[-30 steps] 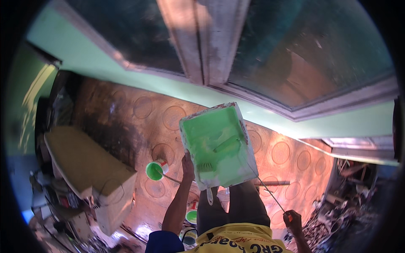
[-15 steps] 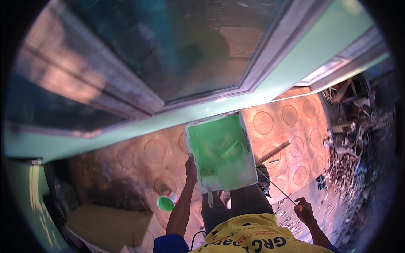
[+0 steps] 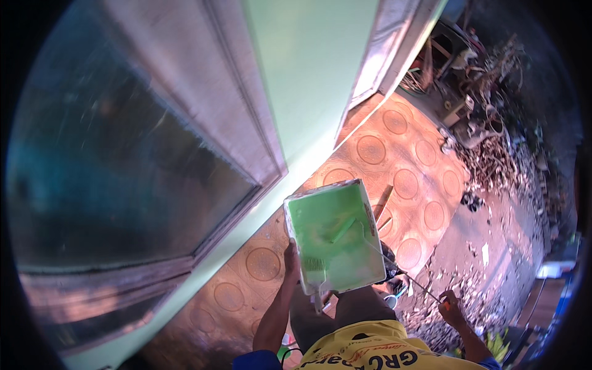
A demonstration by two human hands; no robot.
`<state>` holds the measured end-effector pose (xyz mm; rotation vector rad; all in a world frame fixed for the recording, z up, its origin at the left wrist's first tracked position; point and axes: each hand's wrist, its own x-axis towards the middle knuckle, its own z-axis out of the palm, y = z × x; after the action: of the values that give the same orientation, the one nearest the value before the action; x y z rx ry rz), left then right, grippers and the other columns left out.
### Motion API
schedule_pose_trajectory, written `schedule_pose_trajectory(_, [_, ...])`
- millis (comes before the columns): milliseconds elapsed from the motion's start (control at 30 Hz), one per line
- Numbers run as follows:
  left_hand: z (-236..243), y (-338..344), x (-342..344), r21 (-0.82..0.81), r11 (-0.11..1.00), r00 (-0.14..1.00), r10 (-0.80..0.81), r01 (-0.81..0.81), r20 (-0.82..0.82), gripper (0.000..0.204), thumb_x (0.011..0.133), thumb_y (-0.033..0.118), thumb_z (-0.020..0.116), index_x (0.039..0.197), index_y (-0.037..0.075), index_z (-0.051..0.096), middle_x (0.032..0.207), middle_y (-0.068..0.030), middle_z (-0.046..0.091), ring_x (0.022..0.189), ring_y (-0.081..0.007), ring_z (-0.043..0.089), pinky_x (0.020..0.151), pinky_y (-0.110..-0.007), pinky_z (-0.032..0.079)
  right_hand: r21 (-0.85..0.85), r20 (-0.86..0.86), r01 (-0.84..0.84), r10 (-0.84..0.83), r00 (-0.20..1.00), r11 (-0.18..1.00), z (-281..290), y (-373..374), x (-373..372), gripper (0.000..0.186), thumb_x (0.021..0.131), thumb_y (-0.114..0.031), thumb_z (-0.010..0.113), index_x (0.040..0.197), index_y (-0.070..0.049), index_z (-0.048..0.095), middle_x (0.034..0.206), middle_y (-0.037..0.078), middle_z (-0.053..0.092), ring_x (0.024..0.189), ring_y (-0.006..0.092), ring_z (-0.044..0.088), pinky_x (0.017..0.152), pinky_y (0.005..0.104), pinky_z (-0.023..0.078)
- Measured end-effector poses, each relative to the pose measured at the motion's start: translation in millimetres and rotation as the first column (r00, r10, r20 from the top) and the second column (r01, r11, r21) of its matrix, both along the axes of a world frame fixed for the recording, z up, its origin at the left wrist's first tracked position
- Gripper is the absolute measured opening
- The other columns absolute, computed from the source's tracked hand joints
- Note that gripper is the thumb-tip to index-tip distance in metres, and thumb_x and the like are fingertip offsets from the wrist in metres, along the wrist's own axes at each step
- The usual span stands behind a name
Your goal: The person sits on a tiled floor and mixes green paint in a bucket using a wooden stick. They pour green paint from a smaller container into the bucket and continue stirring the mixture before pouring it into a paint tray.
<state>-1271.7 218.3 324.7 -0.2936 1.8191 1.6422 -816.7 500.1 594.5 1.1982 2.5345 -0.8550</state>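
Note:
A rectangular paint tray [image 3: 365, 270] with wet green paint is held out in front of my body. My left hand [image 3: 291, 264] grips its left edge, with the fingers partly hidden beneath. Inside lies a green-coated paint roller [image 3: 343, 229], its thin metal rod running out over the tray's right rim. At the far end of that rod, my right hand [image 3: 451, 308] is closed round the orange handle. A flat paintbrush [image 3: 316, 265] rests at the tray's near left corner, its handle poking over the near rim.
A pale green wall [image 3: 308, 68] with a large framed window [image 3: 135, 185] rises at the left and ahead. Brown strips of wood [image 3: 383, 202] lie on the patterned tile floor [image 3: 404, 185]. Piled clutter [image 3: 468, 111] and scattered dry leaves [image 3: 450, 271] cover the ground at the right.
My view has swung to the right, bringing more wall and ground into sight. The tray stays in my left hand, the roller in my right; the paint bucket has slid almost out of view.

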Motion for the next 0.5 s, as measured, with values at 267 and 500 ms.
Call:
schedule_pose_trajectory(267, [57, 131, -54, -0.037, 0.949, 0.950, -0.312, 0.313, 0.025, 0.073, 0.101, 0.062, 0.035, 0.123, -0.003, 0.060, 0.104, -0.0115, 0.065, 0.091, -0.0214, 0.061, 0.079, -0.036, 0.049, -0.112, -0.015, 0.418, -0.422, 0.906, 0.902, 14, -47, 2, 0.028, 0.080, -0.010, 0.062, 0.107, -0.004, 0.056, 0.073, 0.012, 0.058, 0.062, 0.0213, 0.059, 0.058, 0.0356, 0.047])
schedule_pose_trajectory(500, [43, 248, -95, 0.055, 0.911, 0.911, -0.403, 0.409, -0.090, 0.074, 0.102, 0.061, 0.036, 0.120, -0.006, 0.061, 0.098, -0.0165, 0.066, 0.086, -0.0242, 0.059, 0.076, -0.038, 0.047, -0.238, -0.047, 0.692, -0.720, 0.692, 0.681, -5, -80, -24, 0.032, 0.077, -0.012, 0.067, 0.106, -0.005, 0.057, 0.072, 0.010, 0.060, 0.062, 0.0189, 0.059, 0.057, 0.0369, 0.047])
